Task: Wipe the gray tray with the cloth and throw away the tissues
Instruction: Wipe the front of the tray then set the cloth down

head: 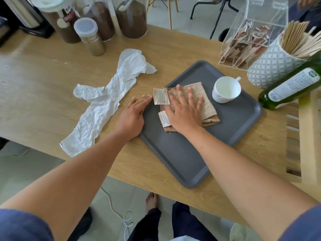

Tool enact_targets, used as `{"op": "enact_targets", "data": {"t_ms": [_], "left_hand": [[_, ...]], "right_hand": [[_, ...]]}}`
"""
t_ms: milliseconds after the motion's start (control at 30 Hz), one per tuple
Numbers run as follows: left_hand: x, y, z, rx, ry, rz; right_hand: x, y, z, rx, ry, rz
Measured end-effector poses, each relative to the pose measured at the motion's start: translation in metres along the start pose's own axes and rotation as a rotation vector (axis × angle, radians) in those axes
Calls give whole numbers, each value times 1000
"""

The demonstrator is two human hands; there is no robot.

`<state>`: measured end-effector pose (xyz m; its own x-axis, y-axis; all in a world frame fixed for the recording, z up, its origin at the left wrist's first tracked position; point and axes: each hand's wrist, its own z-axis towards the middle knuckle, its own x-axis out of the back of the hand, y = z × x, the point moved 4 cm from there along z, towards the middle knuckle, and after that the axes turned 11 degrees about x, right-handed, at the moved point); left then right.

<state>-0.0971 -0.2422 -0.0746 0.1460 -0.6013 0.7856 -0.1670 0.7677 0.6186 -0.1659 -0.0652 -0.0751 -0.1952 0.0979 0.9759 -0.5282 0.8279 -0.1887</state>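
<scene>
The gray tray (182, 153) lies at an angle on the wooden table. A folded tan cloth (208, 105) with two white labels rests on its left half. My right hand (184, 110) lies flat on the cloth, fingers spread, pressing it to the tray. My left hand (133, 115) lies flat against the tray's left edge, fingers together, holding nothing. Crumpled white tissues (104, 100) stretch in a long strip over the table to the left of the tray. A white cup (225, 89) stands on the tray's far right corner.
Jars of coffee (132, 18) and a lidded jar (92, 37) stand at the back left. At the right are a clear sachet box (250, 35), a patterned pot of wooden stirrers (274, 61), a tilted green bottle (288, 86) and a wooden crate (309, 136). Cables lie on the floor.
</scene>
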Motion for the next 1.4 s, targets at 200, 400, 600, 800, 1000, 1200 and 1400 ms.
{"op": "enact_targets", "data": {"t_ms": [200,400,600,800,1000,1200,1400], "left_hand": [[0,-1,0,37,6,-14],[-1,-2,-2,56,11,-26],[1,0,-1,21,11,-28],[3,-1,-1,3,0,-12],[4,2,0,-9,9,-5],[4,3,-1,46,1,4],[3,4,-2,128,6,0]], "right_hand": [[0,-17,-43,237,-80,-50],[-8,-22,-121,449,-166,-7],[-4,-10,-125,495,-203,-53],[3,-3,-49,211,-74,-6],[9,11,20,23,55,12],[8,10,7,48,113,44],[2,3,-37,168,-56,-18]]}}
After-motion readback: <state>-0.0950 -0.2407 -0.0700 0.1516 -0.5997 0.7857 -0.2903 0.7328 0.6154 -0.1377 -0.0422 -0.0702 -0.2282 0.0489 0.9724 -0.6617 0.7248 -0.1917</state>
